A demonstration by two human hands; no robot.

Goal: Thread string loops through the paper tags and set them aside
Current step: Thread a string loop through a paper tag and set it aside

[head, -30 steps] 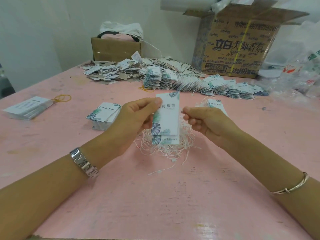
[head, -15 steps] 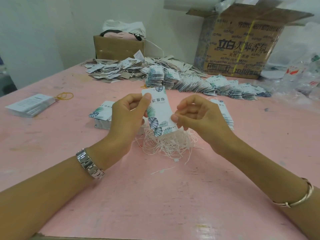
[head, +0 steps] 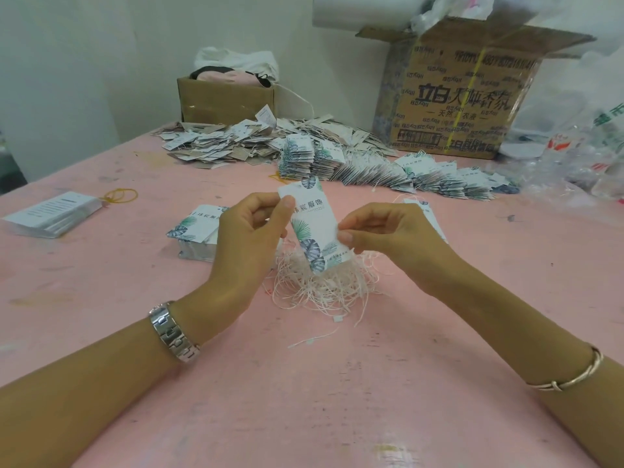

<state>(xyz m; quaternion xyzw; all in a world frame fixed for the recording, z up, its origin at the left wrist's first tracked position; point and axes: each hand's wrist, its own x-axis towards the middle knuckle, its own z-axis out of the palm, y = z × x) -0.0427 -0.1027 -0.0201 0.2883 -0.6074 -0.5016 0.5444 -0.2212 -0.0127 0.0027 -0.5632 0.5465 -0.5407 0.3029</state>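
Pink counter [head: 304,400] runs under everything. At its far left lies a stack of white printed cards [head: 50,214], with a yellow rubber band [head: 121,195] just beside its far end. Next comes a short stack of leaf-printed tags [head: 199,228], partly hidden behind the left hand [head: 243,241], whose wrist carries a metal watch [head: 172,332]. That hand is raised above the counter, its fingers [head: 285,211] curled, thumb in front and the others behind, pinching the upper left edge of a paper tag [head: 312,228].

The paper tag stands nearly upright between the two hands, its top leaning slightly left and its printed face toward the camera. Directly below it on the counter sits a tangled heap of white string loops [head: 324,285]. The tag's lower end overlaps the heap in view, and whether they touch cannot be told.

The right hand [head: 395,234] meets the tag from the other side. Its thumb and forefinger are pressed together on the right edge about midway down, and its other fingers are loosely curled. A thin bangle [head: 574,376] circles that wrist, and another tag stack [head: 429,214] pokes out just behind the hand.

Along the far side, again from the left, are a loose pile of tags [head: 219,146] before a small cardboard box [head: 226,99], a fanned row of tags [head: 405,177], a large printed carton [head: 466,96] and clear plastic bags [head: 591,157].
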